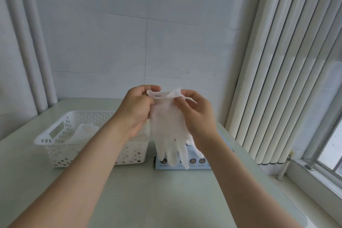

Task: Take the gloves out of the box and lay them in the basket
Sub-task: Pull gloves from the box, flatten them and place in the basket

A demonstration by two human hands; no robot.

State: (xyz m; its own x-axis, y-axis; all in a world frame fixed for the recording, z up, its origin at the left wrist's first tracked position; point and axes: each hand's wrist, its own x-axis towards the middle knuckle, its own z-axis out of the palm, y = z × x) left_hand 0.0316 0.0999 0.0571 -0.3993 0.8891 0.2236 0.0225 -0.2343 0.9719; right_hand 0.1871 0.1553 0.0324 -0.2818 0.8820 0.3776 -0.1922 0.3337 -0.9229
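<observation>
Above the box (196,165) I've got left hand (137,111) and right hand (197,116) fingers (188,94) pinching one glove (166,126) by its cuff; some gloves (83,132) in basket (55,147), this one not yet.

On the surface (157,200), the basket (59,155) sits around 10 o'clock with gloves (83,131) lying in it, and the box (196,165) is right beside it at 12. A glove (166,124) hangs over the box, left hand (137,109) at its 10, right hand (196,114) at its 2.
</observation>
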